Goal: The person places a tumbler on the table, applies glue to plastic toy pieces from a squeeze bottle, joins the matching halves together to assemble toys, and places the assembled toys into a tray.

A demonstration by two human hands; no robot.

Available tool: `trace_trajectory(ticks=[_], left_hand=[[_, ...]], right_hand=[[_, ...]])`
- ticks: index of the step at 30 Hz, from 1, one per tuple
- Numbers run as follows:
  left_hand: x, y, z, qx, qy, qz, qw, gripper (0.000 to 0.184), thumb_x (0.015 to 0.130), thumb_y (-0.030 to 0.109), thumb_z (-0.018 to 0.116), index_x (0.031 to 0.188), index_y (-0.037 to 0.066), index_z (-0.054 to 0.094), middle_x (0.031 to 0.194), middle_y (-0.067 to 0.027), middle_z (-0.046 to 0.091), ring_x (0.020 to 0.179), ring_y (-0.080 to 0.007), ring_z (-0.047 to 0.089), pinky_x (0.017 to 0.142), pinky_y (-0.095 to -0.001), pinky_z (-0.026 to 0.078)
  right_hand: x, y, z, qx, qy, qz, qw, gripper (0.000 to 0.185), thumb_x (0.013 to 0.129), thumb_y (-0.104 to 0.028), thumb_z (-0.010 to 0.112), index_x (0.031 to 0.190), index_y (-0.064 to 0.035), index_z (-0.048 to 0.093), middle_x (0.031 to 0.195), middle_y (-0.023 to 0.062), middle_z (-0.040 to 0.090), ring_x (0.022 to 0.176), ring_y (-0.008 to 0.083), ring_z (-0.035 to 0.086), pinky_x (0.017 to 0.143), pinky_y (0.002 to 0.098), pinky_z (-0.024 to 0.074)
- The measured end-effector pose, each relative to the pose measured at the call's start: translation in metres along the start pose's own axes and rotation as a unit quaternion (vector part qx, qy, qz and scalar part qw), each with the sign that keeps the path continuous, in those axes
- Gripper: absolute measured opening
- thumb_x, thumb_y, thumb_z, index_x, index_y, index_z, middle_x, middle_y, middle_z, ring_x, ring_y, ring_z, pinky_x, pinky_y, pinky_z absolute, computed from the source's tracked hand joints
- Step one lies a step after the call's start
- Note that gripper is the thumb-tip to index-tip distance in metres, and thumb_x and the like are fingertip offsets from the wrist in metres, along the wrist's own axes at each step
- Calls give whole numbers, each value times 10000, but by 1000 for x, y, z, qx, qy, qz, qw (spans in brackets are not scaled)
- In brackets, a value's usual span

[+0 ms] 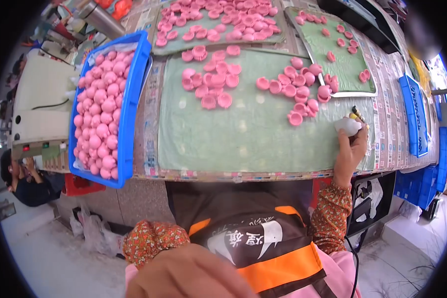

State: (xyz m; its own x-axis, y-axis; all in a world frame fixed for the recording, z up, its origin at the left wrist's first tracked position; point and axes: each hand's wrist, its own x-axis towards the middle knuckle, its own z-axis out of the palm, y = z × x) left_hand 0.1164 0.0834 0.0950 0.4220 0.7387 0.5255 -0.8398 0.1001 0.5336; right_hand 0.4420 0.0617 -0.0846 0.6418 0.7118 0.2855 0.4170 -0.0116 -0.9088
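My right hand (350, 154) reaches over the right side of the green mat (213, 144), its fingers closed round a small white rounded bottle (348, 126). Right by the bottle is a small yellow and black piece (356, 115), too small to make out. My left hand (193, 273) is raised close to the camera at the bottom, blurred, with its fingers hidden. On the mat lie loose pink hollow half-shells, one group (213, 79) at the centre left and another cluster (293, 89) nearer my right hand.
A blue crate (141, 84) full of pink balls stands at the left, beside a cream machine (39, 94). More pink shells lie on a back tray (223, 42) and a right-hand tray (350, 93). A blue bin (411, 114) is far right. Another person (32, 184) sits at left.
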Motion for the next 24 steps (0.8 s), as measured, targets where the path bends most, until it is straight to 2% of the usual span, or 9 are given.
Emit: trace_trajectory(ticks=[3, 6, 8, 13, 15, 16, 19, 22, 24], left_hand=[[7, 2, -16, 53, -29, 59, 996, 235, 849, 238, 653, 923, 67, 509, 768, -62, 543, 676, -194, 543, 729, -377, 484], [25, -14, -58, 276, 174, 68, 943, 211, 959, 189, 548, 1134, 74, 527, 1028, -92, 615, 946, -220, 603, 768, -400, 519], [56, -32, -86, 348, 248, 6, 904, 170, 973, 131, 517, 1134, 83, 542, 1125, -101, 624, 1083, -230, 586, 836, -366, 501], [116, -93, -189, 629, 99, -21, 771, 248, 880, 167, 661, 1089, 48, 600, 1085, -123, 626, 1042, -246, 597, 907, -338, 446], [141, -114, -210, 784, -2, 10, 621, 350, 863, 277, 677, 1163, 114, 599, 1214, -145, 584, 1178, -313, 522, 991, -448, 400], [154, -124, -217, 783, -2, 15, 621, 350, 863, 277, 677, 1163, 114, 599, 1214, -145, 584, 1178, -313, 522, 991, -448, 400], [183, -149, -232, 864, -65, -95, 490, 462, 896, 524, 570, 1282, 271, 558, 1492, -137, 367, 1375, -427, 295, 1082, -593, 271], [197, -165, -247, 856, -82, -183, 476, 502, 879, 557, 576, 1299, 284, 546, 1510, -111, 335, 1401, -399, 266, 1071, -623, 268], [194, -168, -255, 854, -83, -156, 490, 482, 864, 552, 591, 1264, 284, 569, 1399, -104, 440, 1343, -381, 347, 1035, -612, 318]], right_hand=[[0, -3, 2, -4, 0, -4, 1000, 394, 884, 6, 571, 1270, 46, 502, 1131, 95, 583, 1009, 164, 568, 928, 286, 445], [0, -1, 0, -6, -4, 3, 1000, 407, 885, 6, 568, 1283, 39, 492, 1162, 101, 581, 1029, 169, 564, 934, 296, 445], [0, -1, 0, -8, -3, -3, 1000, 417, 886, 3, 567, 1294, 34, 484, 1184, 103, 576, 1045, 172, 559, 940, 303, 443], [1, -6, 3, 21, 3, 16, 1000, 433, 860, 15, 571, 1283, 39, 479, 1164, 119, 580, 1030, 180, 571, 924, 304, 451], [0, -6, 4, 13, 0, 26, 1000, 441, 859, 18, 556, 1291, 36, 472, 1159, 119, 581, 1052, 188, 570, 944, 313, 447], [0, -6, 4, 13, 2, 22, 1000, 441, 859, 18, 556, 1291, 36, 472, 1159, 119, 581, 1052, 188, 570, 944, 313, 447], [-1, -7, 5, 11, 10, 33, 999, 431, 856, 13, 563, 1279, 35, 483, 1152, 121, 590, 1017, 182, 581, 914, 305, 463], [-1, -6, 3, 14, 0, 48, 999, 443, 862, 40, 577, 1289, 49, 459, 1204, 146, 566, 1048, 192, 575, 930, 309, 460], [-2, -6, 5, 16, 10, 48, 999, 428, 860, 27, 575, 1276, 40, 476, 1183, 138, 577, 1035, 185, 575, 923, 302, 459]])
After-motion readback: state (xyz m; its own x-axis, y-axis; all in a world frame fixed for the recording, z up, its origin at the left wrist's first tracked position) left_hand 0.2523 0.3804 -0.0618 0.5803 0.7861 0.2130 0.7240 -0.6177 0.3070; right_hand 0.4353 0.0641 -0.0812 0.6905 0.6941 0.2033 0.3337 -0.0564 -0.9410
